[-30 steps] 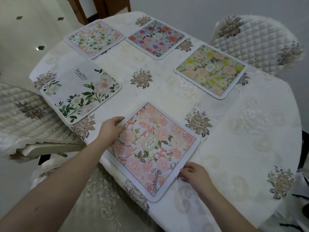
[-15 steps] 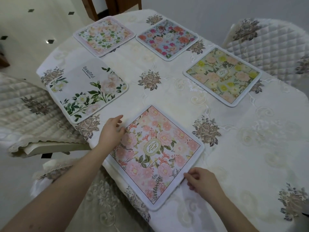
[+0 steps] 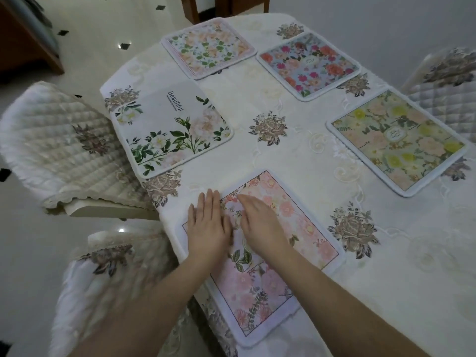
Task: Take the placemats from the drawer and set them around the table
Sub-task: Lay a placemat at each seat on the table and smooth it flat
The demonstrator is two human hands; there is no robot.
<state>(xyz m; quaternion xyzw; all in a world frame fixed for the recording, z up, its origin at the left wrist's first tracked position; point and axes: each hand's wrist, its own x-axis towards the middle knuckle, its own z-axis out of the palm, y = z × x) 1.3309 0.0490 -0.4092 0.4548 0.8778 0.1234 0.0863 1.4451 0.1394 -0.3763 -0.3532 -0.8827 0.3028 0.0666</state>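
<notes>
Here, my left hand (image 3: 208, 228) and right hand (image 3: 260, 222) lie flat, fingers straight, on the pink mat (image 3: 296, 243): it looks thin, light, floppy; I would lift it by an edge.

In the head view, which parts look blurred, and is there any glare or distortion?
In the head view, motion blur smears the right hand, the left hand and the near pink placemat; small glare spots shine on the tiled floor; the wide lens bends the table edges and the quilted chair.
</notes>
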